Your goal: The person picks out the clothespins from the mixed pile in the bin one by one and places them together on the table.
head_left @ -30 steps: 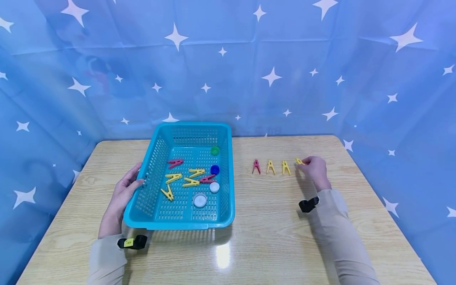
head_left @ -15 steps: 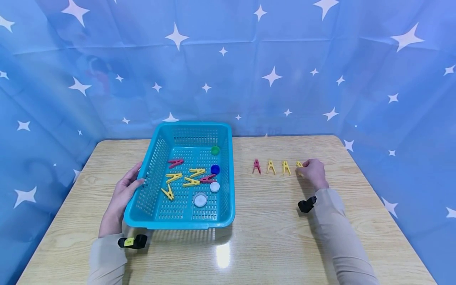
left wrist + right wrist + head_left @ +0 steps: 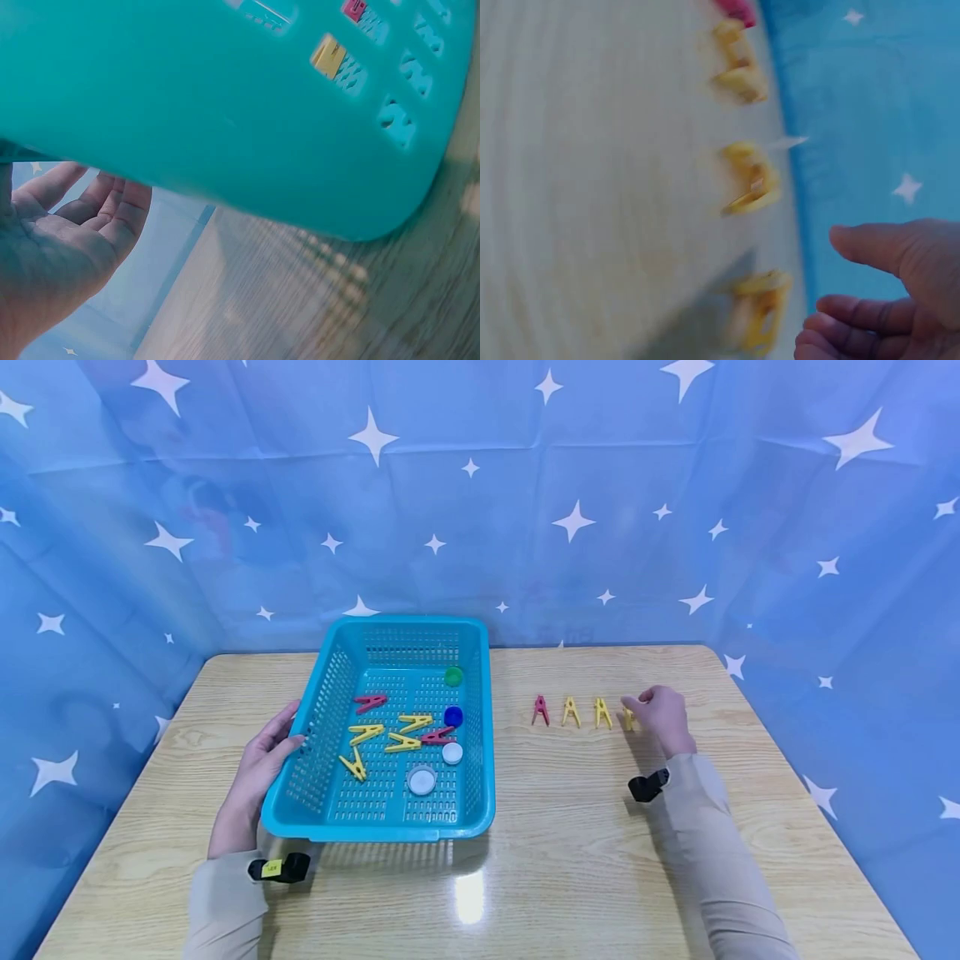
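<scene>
My left hand (image 3: 255, 768) grips the left side of a turquoise basket (image 3: 375, 835), thumb over the rim and fingers under it. In the left wrist view, the basket wall (image 3: 180, 112) hides some fingertips. Inside lie red and yellow clothespins, such as a yellow clothespin (image 3: 402, 743). My right hand (image 3: 663, 714) hovers over the rightmost yellow clothespin (image 3: 766, 315) on the table. A gap shows between the thumb and fingers, with nothing held. To its left stand two yellow clothespins (image 3: 603, 713) and a red clothespin (image 3: 540, 710) in a row.
Bottle caps lie in the basket too: a green cap (image 3: 453, 677), a blue cap (image 3: 453, 717), and white caps, one being a larger white cap (image 3: 422, 781). The wooden table (image 3: 555, 843) ends at a blue starry curtain (image 3: 510, 527) behind and beside it.
My right hand has set the yellow clothespin down at the row's right end, let go, and lifted slightly off it. My left hand and the basket have stayed put.
</scene>
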A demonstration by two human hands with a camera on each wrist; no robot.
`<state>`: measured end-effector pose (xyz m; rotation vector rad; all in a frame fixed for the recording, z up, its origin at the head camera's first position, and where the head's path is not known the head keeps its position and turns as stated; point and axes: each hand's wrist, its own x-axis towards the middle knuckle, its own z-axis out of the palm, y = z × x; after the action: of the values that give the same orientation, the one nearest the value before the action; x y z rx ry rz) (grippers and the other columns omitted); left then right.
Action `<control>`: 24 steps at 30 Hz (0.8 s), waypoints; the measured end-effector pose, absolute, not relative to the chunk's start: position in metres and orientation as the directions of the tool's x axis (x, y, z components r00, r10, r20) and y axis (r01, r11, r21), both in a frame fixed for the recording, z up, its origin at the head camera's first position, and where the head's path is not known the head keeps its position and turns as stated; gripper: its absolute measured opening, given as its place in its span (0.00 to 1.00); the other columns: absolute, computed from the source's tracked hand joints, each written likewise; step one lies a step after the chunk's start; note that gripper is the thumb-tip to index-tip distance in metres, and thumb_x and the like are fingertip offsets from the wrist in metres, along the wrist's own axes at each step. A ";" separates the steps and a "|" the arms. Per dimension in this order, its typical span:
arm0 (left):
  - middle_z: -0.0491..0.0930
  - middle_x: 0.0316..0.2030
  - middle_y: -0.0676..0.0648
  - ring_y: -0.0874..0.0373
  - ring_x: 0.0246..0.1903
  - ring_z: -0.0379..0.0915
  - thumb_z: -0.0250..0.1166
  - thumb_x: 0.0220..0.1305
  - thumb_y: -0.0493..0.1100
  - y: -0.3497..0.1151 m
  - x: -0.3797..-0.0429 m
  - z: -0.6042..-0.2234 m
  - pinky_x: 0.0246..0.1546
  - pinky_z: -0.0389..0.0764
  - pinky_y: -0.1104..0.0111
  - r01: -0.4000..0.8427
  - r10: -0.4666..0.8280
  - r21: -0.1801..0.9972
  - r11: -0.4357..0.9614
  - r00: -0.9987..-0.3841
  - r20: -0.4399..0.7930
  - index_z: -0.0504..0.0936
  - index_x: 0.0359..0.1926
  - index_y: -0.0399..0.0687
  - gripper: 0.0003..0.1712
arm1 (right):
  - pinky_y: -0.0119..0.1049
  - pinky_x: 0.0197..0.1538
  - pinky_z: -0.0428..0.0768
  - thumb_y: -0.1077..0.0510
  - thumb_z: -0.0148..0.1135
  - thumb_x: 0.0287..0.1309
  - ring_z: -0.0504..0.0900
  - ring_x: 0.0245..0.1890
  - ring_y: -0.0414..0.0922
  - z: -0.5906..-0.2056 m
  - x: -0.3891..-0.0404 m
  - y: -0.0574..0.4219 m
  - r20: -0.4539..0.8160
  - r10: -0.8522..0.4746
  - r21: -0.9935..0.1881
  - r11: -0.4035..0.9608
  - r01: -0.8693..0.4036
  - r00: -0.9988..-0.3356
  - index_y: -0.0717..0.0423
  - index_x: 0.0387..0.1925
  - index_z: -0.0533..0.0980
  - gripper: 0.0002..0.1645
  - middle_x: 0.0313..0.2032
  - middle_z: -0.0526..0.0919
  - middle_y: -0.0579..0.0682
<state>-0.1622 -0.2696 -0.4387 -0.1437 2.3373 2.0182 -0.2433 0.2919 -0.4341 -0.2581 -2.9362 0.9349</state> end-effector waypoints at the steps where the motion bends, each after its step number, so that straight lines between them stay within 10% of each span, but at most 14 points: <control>1: 0.59 0.63 0.43 0.67 0.50 0.64 0.51 0.71 0.42 -0.270 -0.162 -0.439 0.41 0.74 0.78 -0.102 -0.037 0.985 0.141 -0.995 -0.098 0.51 0.73 0.51 0.33 | 0.38 0.28 0.71 0.50 0.57 0.62 0.72 0.23 0.46 -0.430 -0.244 0.290 0.007 0.167 -0.586 0.799 0.131 -0.986 0.72 0.37 0.74 0.23 0.31 0.78 0.62; 13: 0.59 0.63 0.42 0.66 0.50 0.63 0.50 0.71 0.43 -0.270 -0.163 -0.439 0.41 0.74 0.77 -0.096 -0.026 0.986 0.134 -0.995 -0.094 0.51 0.73 0.52 0.33 | 0.50 0.43 0.73 0.50 0.53 0.64 0.75 0.40 0.58 -0.386 -0.256 0.256 0.064 0.116 -0.633 0.772 0.049 -0.991 0.72 0.47 0.73 0.26 0.42 0.76 0.67; 24: 0.58 0.64 0.42 0.65 0.51 0.63 0.50 0.71 0.43 -0.270 -0.163 -0.438 0.41 0.74 0.77 -0.114 -0.030 0.984 0.136 -0.993 -0.111 0.50 0.73 0.54 0.33 | 0.44 0.37 0.73 0.53 0.56 0.63 0.76 0.35 0.54 -0.361 -0.268 0.212 0.145 0.060 -0.662 0.748 -0.052 -0.988 0.70 0.45 0.76 0.21 0.37 0.79 0.64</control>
<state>-0.1627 -0.2698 -0.4383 -0.1475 2.3186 2.0186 -0.2681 0.2120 -0.3614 -0.0059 -2.7881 1.0626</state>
